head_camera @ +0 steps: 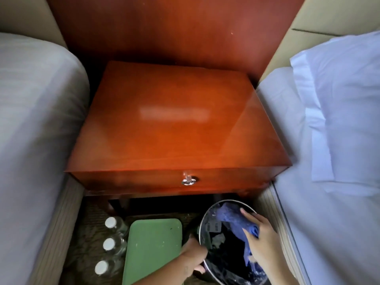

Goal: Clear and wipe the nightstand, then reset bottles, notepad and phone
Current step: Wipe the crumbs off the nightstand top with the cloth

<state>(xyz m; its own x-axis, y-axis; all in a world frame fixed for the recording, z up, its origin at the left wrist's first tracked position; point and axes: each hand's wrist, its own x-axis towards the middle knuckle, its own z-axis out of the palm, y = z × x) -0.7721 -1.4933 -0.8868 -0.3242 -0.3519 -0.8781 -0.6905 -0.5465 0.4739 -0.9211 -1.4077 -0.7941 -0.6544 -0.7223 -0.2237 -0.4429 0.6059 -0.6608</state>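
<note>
- The nightstand [176,124] fills the middle of the view, and its glossy tabletop carries nothing, so the clearing looks done.
- Down at 7 o'clock, three capped bottles [109,244] stand in a line on the floor. My guess is they are parked there to keep the tabletop free for wiping.
- Just beside them, at 6 o'clock, one green tray [152,249] lies flat on the floor.
- At 5 o'clock sits one round bin [226,201] with dark contents.
- The left hand [193,258] curls over the bin's near rim, probably to steady it.
- The right hand [261,233] holds one blue cloth [230,217] over the bin's mouth. Whether the cloth is going in or coming out, I cannot tell.
- Notepad and phone: none in view.
- Two beds flank the nightstand, the left bed [37,120] at 9 o'clock and the right bed [329,182] at 3 o'clock.
- One silver drawer knob [189,180] sits on the nightstand's front.
</note>
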